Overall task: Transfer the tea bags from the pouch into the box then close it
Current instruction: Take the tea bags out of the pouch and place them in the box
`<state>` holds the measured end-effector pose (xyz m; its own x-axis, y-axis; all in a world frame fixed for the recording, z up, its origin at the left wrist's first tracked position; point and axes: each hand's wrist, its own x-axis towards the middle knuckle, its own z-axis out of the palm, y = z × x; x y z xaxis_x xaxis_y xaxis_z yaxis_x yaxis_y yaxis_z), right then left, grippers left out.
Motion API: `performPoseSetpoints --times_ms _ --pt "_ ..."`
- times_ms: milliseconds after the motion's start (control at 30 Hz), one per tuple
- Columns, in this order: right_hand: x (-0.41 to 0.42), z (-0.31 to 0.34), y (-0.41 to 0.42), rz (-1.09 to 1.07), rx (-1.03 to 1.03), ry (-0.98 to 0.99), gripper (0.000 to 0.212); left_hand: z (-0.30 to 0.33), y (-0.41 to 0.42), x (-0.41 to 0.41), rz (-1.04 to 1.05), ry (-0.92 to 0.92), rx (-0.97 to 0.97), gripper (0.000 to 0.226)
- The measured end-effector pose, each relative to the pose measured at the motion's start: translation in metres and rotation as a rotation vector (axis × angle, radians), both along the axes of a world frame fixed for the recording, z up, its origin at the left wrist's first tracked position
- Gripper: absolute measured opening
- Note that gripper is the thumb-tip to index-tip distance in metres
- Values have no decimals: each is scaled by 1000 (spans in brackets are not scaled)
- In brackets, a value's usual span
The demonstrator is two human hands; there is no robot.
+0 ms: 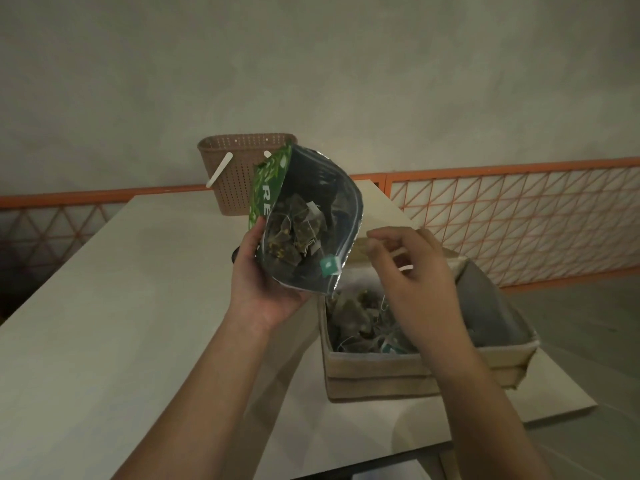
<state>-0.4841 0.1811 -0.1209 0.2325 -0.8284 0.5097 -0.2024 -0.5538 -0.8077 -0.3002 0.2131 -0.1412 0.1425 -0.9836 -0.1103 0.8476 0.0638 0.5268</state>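
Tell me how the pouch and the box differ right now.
The pouch is a glossy green bag held up off the table in the left hand; the box is beige, stiff-sided and sits on the table. The pouch's mouth faces the camera; the box opens upward. Both are open and hold tea bags.

both forearms bare, no sleeves, rings or watch visible.

Left grip (266,271) curled holding, right grip (412,271) raised, fingers loosely bent

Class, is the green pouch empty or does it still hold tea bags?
Not empty: the pouch, gaping open in the left hand, shows several tea bags inside.
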Motion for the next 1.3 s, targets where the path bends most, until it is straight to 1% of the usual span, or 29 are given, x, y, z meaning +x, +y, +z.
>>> performPoseSetpoints --times_ms 67,133,233,267,300,333,400,467,500,633,700,767,833,900,967,1000,1067,1200,1300 --pt "8 -2 6 -42 -65 16 15 2 2 -4 4 1 5 64" --pt "15 -5 12 -89 -178 81 23 3 2 -6 26 7 15 65" --pt "23 -9 16 -163 -336 331 41 3 3 -6 33 28 17 66" --pt "25 -11 16 -200 -369 408 44 3 3 -5 29 25 17 66" --pt "26 -11 15 -230 -393 450 41 2 3 -4 28 14 22 66" --pt "26 -11 15 -244 -411 460 34 1 2 -3 29 0 25 66" --pt "26 -9 14 -240 -423 439 20 -1 0 -1 29 -22 22 66" --pt "25 -7 12 -219 -392 363 13 -2 -1 -1 32 -18 22 66" --pt "23 -4 11 -197 -367 290 11 -1 -1 -2 28 -6 15 65" --pt "14 16 16 -121 -288 -104 5 0 1 -4 41 20 7 61" --pt "9 25 21 -64 -200 -277 8 0 1 -4 54 -3 23 60" --pt "4 29 23 -25 -124 -372 8 0 0 -3 49 -6 21 60" --pt "-2 30 22 -23 -97 -446 7 -1 -1 -2 23 9 10 60" --pt "-7 32 20 -36 -105 -532 9 -2 -1 -1 15 25 2 58" --pt "-12 33 16 -72 -141 -556 9 -2 -1 -2 17 35 -6 58" --pt "-15 32 12 -94 -152 -537 9 -3 -2 -2 22 38 -7 57" --pt "-20 29 6 -125 -139 -432 9 -2 -2 -3 38 31 -1 56" --pt "-24 11 -4 -91 -22 -233 6 -2 -2 -3 50 20 -2 54" --pt "-24 -2 -9 -66 47 -52 14 -2 -2 -3 57 14 -8 54"
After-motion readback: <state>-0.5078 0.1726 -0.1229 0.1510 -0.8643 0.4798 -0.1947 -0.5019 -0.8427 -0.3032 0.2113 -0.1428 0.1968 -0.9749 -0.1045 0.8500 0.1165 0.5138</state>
